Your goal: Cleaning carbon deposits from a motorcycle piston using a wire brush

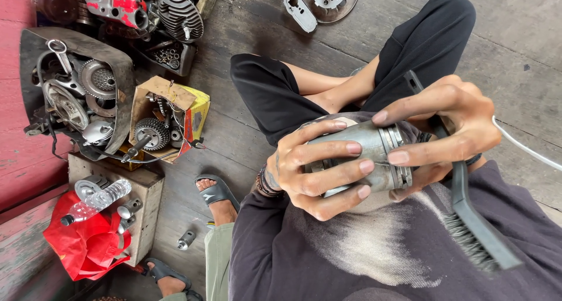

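Note:
My left hand (319,169) is wrapped around a grey metal piston (374,146) with ring grooves near its right end, held over my lap. My right hand (451,122) grips a black wire brush (471,219), whose handle runs through the palm and whose bristles point down toward my dark shirt. The fingertips of my right hand also rest on the piston's grooved end. A beaded bracelet sits on my left wrist. My crossed legs in black trousers (421,38) lie beyond the hands.
On the wooden floor at the left stand a cardboard box of gears (167,122), a black tub of engine parts (76,90), and a wooden block (143,187) with a plastic bottle (96,201) and a red bag (85,242). Another person's sandalled feet (216,193) are nearby. A brake disc (328,0) lies at the top.

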